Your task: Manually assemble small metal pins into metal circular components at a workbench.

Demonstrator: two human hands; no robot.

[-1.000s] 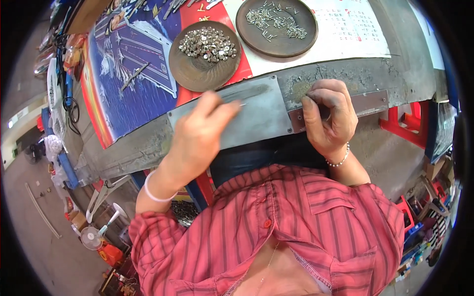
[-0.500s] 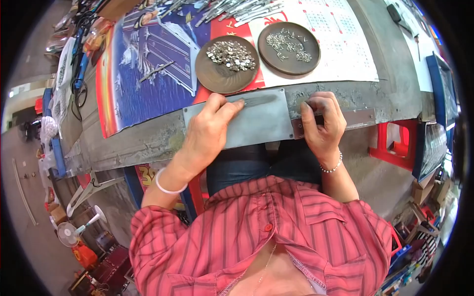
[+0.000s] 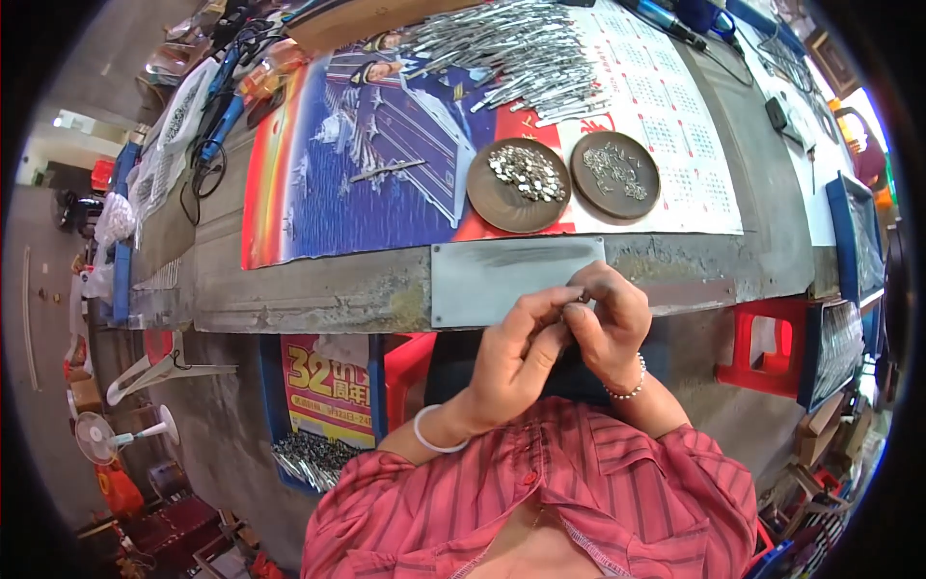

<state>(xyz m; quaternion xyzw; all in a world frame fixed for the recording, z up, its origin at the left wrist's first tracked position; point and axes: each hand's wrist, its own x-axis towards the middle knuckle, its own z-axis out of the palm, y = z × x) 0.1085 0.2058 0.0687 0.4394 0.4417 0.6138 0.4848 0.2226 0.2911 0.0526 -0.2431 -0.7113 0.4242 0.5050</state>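
Observation:
My left hand [image 3: 521,352] and my right hand [image 3: 614,323] meet fingertip to fingertip at the right end of a grey metal plate [image 3: 492,289] fixed at the bench's near edge. Both hands are closed in a pinch. Something small and dark seems to sit between the fingertips, too small to name. Beyond the plate stands a round brown dish [image 3: 497,210] holding a heap of small shiny silver pieces. Just right of it, a second brown dish [image 3: 632,206] holds many tiny thin metal pins.
A large pile of slim silver metal strips [image 3: 540,63] lies on a poster [image 3: 328,212] covering the bench. One strip [image 3: 386,171] lies apart. Blue-handled tools [image 3: 222,125] with cables are at the left. Below the bench are a blue tray [image 3: 376,386] and a red stool [image 3: 762,343].
My left hand has left the metal plate and moved right to meet my right hand. Both are now nearer my body, fingertips together. The view has shifted, showing more of the bench's far side.

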